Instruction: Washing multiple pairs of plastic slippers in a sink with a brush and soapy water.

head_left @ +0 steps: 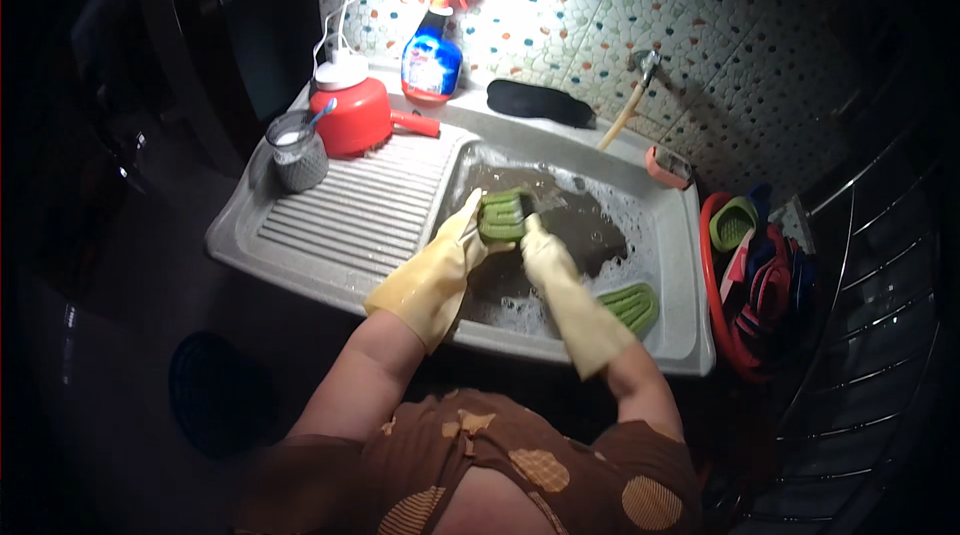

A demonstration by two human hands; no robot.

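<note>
Both my hands wear pale yellow rubber gloves over a grey sink basin (690,275) of murky, sudsy water. My left hand (478,235) is closed on a green slipper (502,216) with a ridged sole, holding it above the water. Closed too, my right hand (545,250) is at the slipper's right side, on what looks like a brush with a dark head (527,203); its handle is hidden in the glove. A second green ridged slipper (632,307) lies at the basin's near right, partly behind my right forearm.
On the ribbed drainboard (350,210) stand a red container (352,120) and a glass jar of white stuff (298,153). A blue spray bottle (431,65), black sole (540,102) and pink block-like item (668,167) line the back ledge. A red tub (712,275) of footwear stands right, beneath a tap (646,63).
</note>
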